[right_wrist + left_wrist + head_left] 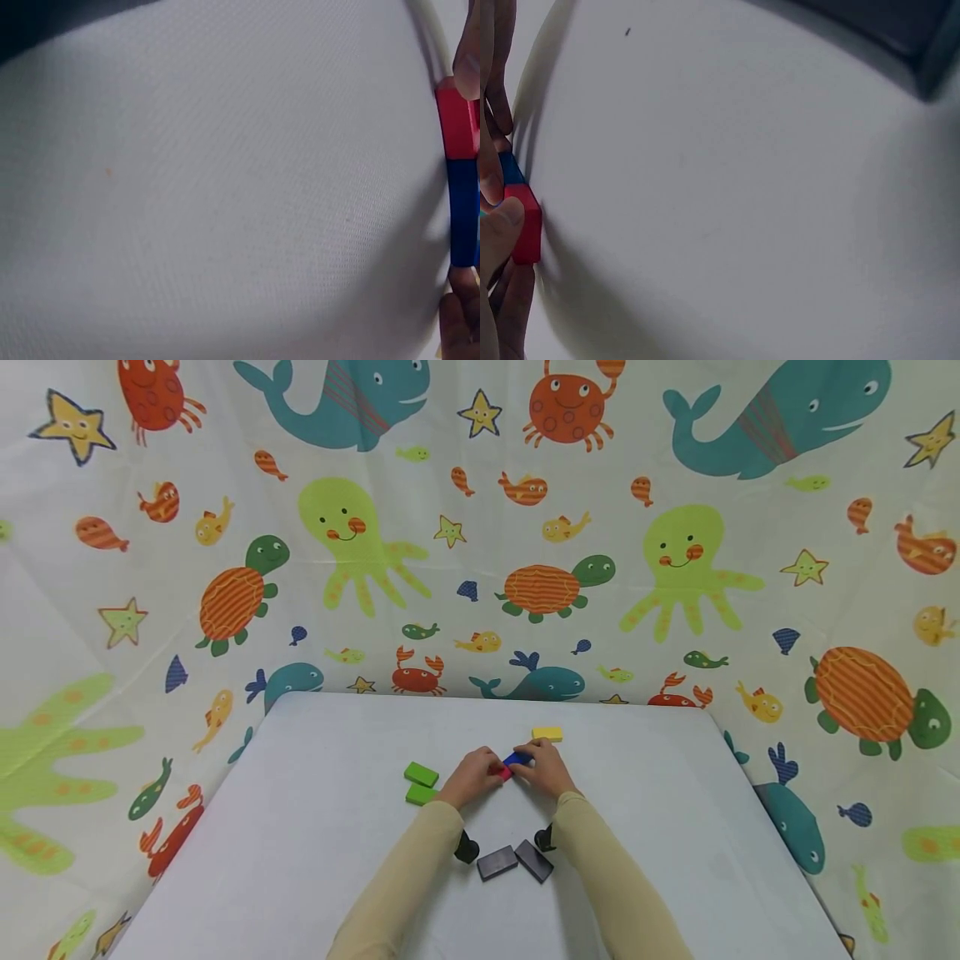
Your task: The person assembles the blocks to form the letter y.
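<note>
On the white bench (300, 860), the left hand (471, 777) has its fingers clamped on a smooth red block with flat faces (506, 772), whose material I cannot tell. The left wrist view shows the thumb pressed to the face of this red block and another finger at its end. The right hand (547, 768) grips a smooth, straight-sided blue block (516, 760) between thumb and fingers. The red and blue blocks meet end to end in one slanting row, roughly midway between the bench's left and right edges and nearer the far edge than the pair of grey blocks. The hands partly cover both, so their full outlines do not show.

Beyond the right hand, towards the far edge, lies a yellow rectangular block (547, 734). On the left-edge side of the left hand are an upper bright green rectangular block (422, 774) and a lower bright green rectangular block (420, 794), close together and slightly angled to each other. Towards the near edge, between the forearms, lie a left dark grey rectangular block (497, 863) and a right dark grey rectangular block (535, 862), their nearest corners close together and their long sides at an angle.

Beige sleeves (408, 877) cover both arms, with a black device (466, 848) showing at each wrist. Behind the far edge hangs a white cloth (465, 727) printed with sea animals.
</note>
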Demonstrator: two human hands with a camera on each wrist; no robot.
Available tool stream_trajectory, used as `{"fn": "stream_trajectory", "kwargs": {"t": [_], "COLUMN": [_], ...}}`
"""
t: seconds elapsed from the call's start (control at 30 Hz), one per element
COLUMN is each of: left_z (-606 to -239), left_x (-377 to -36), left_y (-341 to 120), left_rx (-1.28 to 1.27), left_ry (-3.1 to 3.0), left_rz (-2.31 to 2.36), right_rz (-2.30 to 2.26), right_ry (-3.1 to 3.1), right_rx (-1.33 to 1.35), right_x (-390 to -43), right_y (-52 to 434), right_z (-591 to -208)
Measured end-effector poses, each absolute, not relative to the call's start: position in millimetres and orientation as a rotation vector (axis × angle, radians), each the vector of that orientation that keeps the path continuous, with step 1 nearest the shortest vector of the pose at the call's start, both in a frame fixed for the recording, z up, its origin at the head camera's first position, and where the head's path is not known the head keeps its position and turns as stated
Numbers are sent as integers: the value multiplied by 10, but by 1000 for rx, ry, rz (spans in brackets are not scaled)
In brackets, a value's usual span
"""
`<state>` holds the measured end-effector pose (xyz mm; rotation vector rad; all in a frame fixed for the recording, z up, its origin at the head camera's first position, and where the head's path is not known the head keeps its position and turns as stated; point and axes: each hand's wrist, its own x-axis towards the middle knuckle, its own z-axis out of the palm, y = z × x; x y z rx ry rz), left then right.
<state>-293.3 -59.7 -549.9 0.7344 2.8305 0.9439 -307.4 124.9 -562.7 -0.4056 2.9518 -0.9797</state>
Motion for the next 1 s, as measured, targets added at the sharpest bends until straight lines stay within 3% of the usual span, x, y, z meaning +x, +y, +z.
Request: {"fn": "stream_trajectory", "kwargs": {"t": [1.0], "left_z": [-5486], "left_x": [-2952], "left_y": [-642], "left_rx": [818], "left_ry": [2793], "left_rz": [942], "right_rz": [-969], "right_ry": [2943], "right_rx": [-396], "right_x": [-3080], "right_y": [1239], "right_z": [-5613]}}
